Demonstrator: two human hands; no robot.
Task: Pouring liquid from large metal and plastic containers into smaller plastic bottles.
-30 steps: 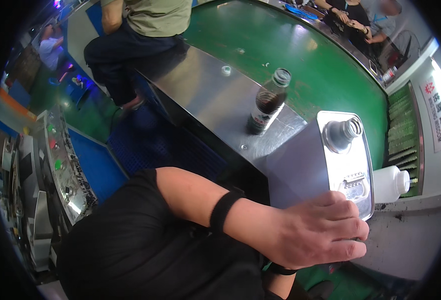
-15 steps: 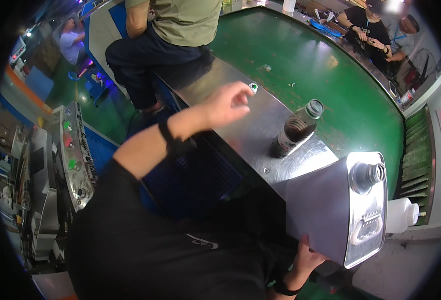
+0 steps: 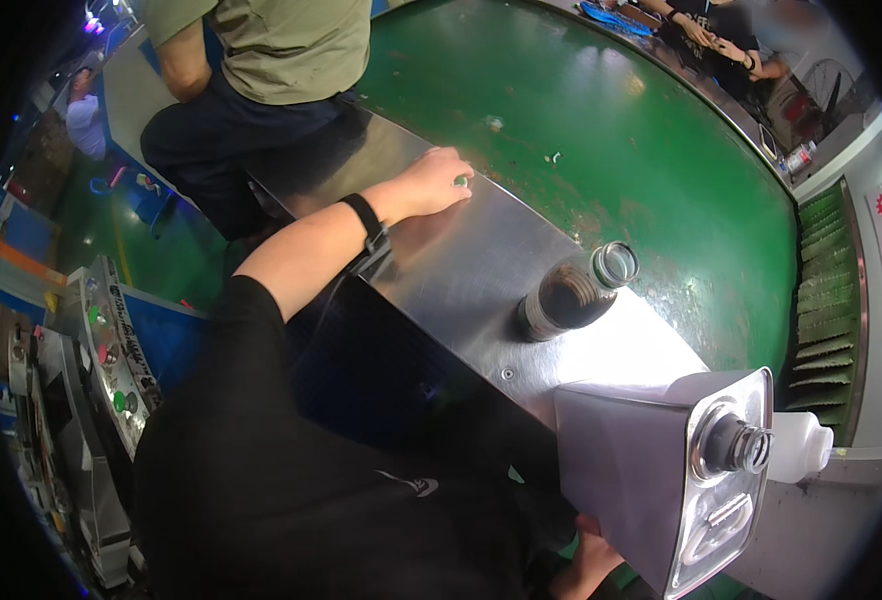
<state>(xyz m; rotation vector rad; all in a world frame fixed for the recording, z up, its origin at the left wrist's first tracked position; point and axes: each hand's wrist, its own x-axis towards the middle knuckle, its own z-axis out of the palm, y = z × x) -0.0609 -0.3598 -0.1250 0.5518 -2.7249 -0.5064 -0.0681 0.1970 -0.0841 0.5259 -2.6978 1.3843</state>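
My left hand (image 3: pixel 437 183), with a dark watch at its wrist, rests on the steel ledge (image 3: pixel 426 255). Its fingers are closed around a small white and green cap (image 3: pixel 461 182). To the right, a clear plastic bottle (image 3: pixel 566 298) with a label and dark contents stands uncapped on the same ledge. My right hand (image 3: pixel 593 553) grips a big rectangular metal can (image 3: pixel 621 465) low on its side; part of the hand is hidden behind the can. The can is tilted, its open spout and folded carry handle facing right.
A seated person (image 3: pixel 286 60) is on the ledge's far left end. Beyond the ledge lies a green work surface (image 3: pixel 601 160) with small scraps. A white plastic bottle (image 3: pixel 799 447) stands behind the can. Other people (image 3: pixel 706 35) work at the far right, near a green ribbed panel (image 3: pixel 826 310).
My left hand has come down onto the ledge and closed around the cap that lay there. The can sits lower in view, still in my right hand; the whole view has shifted.
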